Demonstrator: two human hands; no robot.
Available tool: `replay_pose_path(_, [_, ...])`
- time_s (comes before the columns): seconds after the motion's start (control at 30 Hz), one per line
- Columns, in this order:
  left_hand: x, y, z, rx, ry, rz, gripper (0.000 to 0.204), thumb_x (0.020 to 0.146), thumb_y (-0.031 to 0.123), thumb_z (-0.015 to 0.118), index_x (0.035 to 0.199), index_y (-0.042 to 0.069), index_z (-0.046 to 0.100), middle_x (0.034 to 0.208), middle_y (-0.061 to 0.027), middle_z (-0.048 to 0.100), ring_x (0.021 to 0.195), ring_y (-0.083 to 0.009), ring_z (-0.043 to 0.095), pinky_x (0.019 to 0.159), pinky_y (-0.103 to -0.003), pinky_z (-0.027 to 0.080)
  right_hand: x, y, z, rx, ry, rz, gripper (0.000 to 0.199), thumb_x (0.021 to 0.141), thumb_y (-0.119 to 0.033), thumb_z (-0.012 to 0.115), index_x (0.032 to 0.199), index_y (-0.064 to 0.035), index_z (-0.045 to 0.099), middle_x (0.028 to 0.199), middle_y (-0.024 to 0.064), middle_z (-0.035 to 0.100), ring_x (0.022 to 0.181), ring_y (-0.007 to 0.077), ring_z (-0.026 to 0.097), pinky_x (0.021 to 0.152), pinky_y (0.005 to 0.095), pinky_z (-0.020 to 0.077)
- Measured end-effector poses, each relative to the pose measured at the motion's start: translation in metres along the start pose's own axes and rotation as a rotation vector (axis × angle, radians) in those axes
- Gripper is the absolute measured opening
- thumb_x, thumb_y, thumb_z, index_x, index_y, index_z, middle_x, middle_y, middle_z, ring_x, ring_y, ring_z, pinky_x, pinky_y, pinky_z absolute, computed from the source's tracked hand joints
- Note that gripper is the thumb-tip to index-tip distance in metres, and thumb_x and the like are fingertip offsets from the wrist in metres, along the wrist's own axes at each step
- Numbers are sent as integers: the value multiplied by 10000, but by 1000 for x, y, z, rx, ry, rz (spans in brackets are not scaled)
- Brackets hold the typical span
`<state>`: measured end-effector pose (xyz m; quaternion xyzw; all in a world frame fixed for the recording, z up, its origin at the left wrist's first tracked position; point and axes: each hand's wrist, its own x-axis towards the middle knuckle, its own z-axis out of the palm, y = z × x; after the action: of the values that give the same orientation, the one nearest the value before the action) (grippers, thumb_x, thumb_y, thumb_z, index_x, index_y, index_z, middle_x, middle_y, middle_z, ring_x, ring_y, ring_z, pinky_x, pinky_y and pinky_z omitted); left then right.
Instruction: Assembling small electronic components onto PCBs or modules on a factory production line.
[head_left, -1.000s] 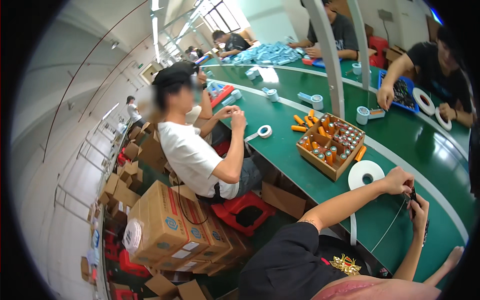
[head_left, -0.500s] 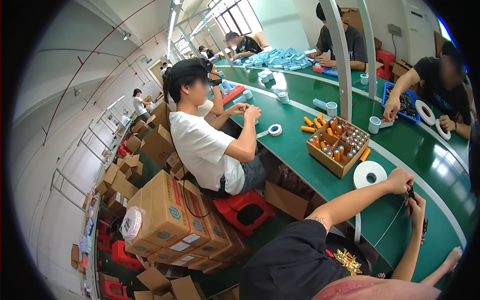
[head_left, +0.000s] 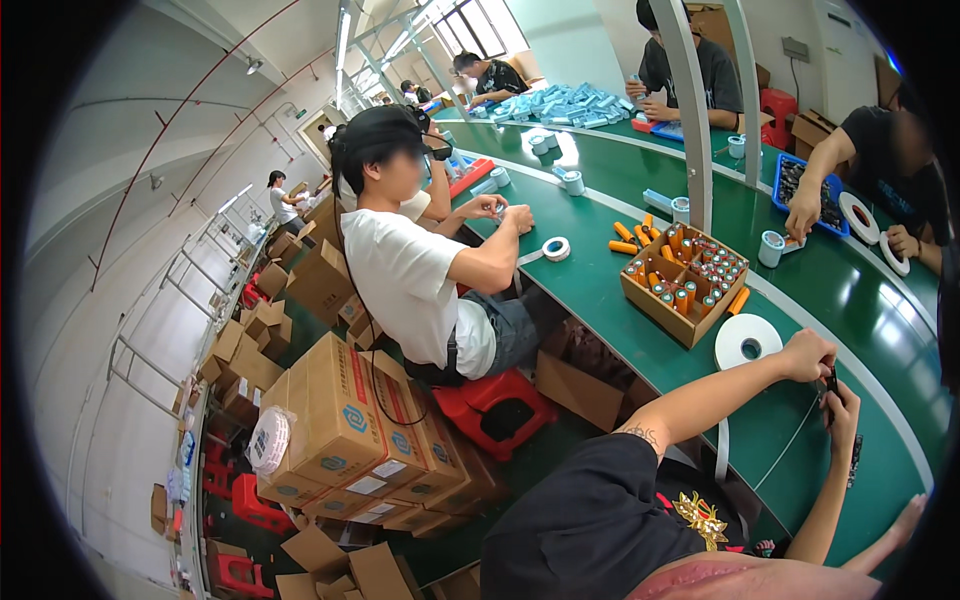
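Fingers of the right hand [head_left: 843, 408] are pinching a slim dark piece [head_left: 832, 381] above the green tabletop [head_left: 885, 425]; the left hand's [head_left: 808, 356] are curling near its top (whether gripping, I cannot tell). Steadying both wrists is probably preventing twist.

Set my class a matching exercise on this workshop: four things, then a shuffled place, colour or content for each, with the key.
1. Large white tape reel
2. Divided cardboard box
3. Tray of small dark parts
4. Red plastic stool

A. Blue
B. Holds orange cells
C. Under a white-shirted worker
D. Near the wearer's left hand

Pairs: 1-D, 2-B, 3-A, 4-C
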<state>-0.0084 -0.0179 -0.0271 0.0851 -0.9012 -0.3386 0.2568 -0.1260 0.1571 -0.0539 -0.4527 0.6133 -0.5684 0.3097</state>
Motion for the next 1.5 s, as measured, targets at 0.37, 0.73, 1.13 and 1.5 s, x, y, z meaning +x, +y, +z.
replay_pose_path(0.37, [-1,3,0,25,-17,6,159,714,205,787,811,110,704,805,-82,724,835,-305,690,833,-417,513,-2,-3,1,-1,8,7,306,941,-170,544,1152,23,655,668,-12,571,416,38,425,372,195,287])
replay_pose_path(0.73, [-1,2,1,17,16,30,171,714,194,793,817,98,696,799,-80,725,817,-302,696,800,-411,519,-1,2,-1,-11,44,-2,265,943,-137,545,1117,27,659,674,-10,578,410,34,422,366,192,282])
replay_pose_path(1.13, [0,0,2,26,12,8,176,721,239,794,829,121,719,824,-71,732,840,-300,697,818,-411,525,3,11,-6,-8,14,-13,284,947,-159,550,1148,17,649,680,-16,574,420,41,435,370,197,289])
replay_pose_path(1.5, [-1,1,2,35,8,9,181,716,236,794,832,119,719,821,-74,734,832,-301,699,835,-412,522,0,2,-3,-39,37,1,279,943,-144,549,1139,25,654,692,-16,572,451,38,439,400,193,300])
